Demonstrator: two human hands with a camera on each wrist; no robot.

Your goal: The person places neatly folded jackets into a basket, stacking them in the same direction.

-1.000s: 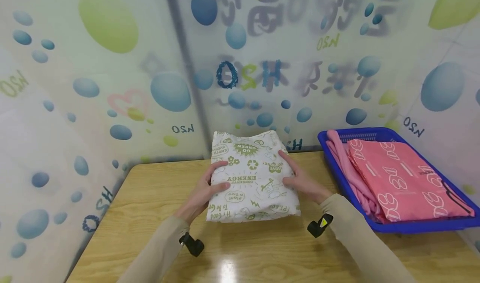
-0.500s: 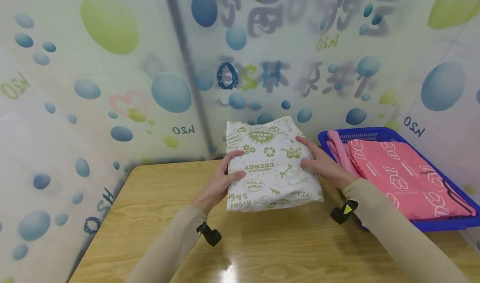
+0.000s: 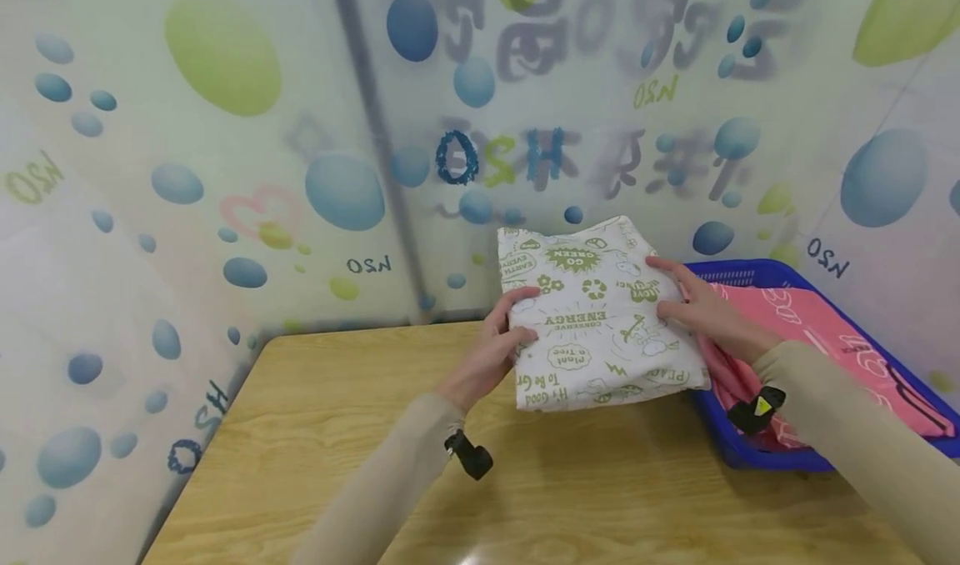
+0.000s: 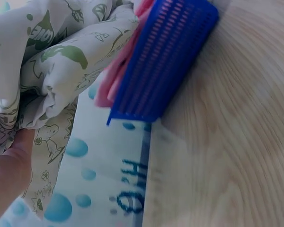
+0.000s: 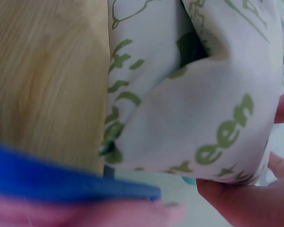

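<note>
A folded white cloth (image 3: 592, 323) with green printed words and drawings is held up over the table between both hands. My left hand (image 3: 498, 344) grips its left edge, thumb and a finger on top, the other fingers hidden underneath. On the right edge my right hand (image 3: 705, 311) grips it the same way. The left wrist view shows loose folds on the underside of the cloth (image 4: 61, 61); the right wrist view shows its near corner (image 5: 199, 118) hanging in a fold. The cloth's right side overlaps the blue basket (image 3: 780, 457) in the head view.
Folded pink cloths (image 3: 817, 323) with white print lie in the basket, at the right of the wooden table (image 3: 337, 432). A wall sheet (image 3: 300, 132) printed with blue and green bubbles hangs behind the table's far edge.
Both hands have carried the folded white cloth to the right and slightly up and away, from mid-table to the basket's left side. The basket has stayed in place.
</note>
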